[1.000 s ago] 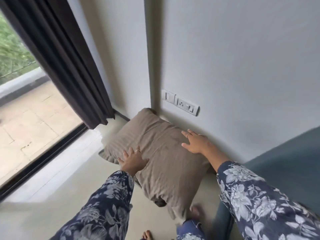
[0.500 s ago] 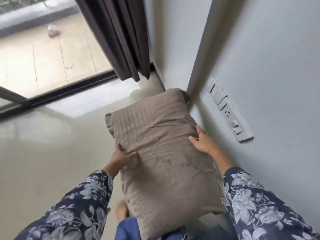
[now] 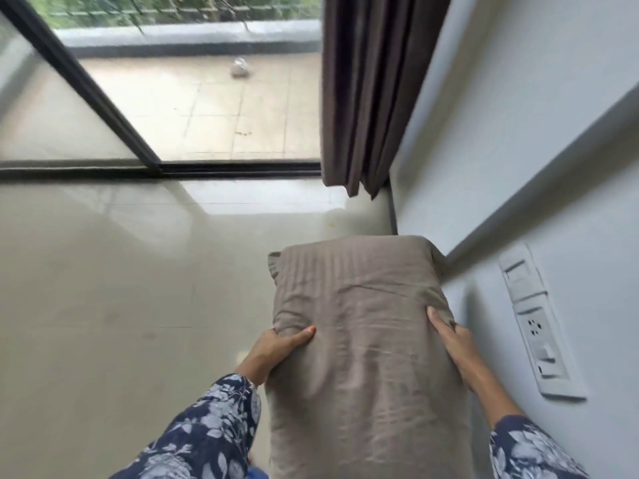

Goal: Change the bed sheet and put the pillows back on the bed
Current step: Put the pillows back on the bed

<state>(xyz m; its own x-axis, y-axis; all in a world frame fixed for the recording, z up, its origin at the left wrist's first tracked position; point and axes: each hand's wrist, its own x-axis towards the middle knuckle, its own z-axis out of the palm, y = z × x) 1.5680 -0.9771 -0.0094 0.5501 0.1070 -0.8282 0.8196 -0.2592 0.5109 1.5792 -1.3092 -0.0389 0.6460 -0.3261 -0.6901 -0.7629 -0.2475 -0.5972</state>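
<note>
A taupe striped pillow (image 3: pixel 363 340) hangs lengthwise in front of me, above the glossy floor and close to the wall. My left hand (image 3: pixel 280 347) grips its left edge, thumb on top and fingers tucked behind the fabric. My right hand (image 3: pixel 453 344) grips the right edge, bunching the cover. Both arms wear dark floral sleeves. The bed is out of view.
A grey wall (image 3: pixel 518 133) with a switch and socket plate (image 3: pixel 536 323) runs along the right. A dark curtain (image 3: pixel 370 91) hangs at the corner beside a sliding glass door (image 3: pixel 173 98) onto a balcony. Beige floor (image 3: pixel 121 305) spreads to the left.
The pillow has come up off the floor by the wall. Both hands went from resting flat on it to gripping its sides, and my view has swung towards the glass door.
</note>
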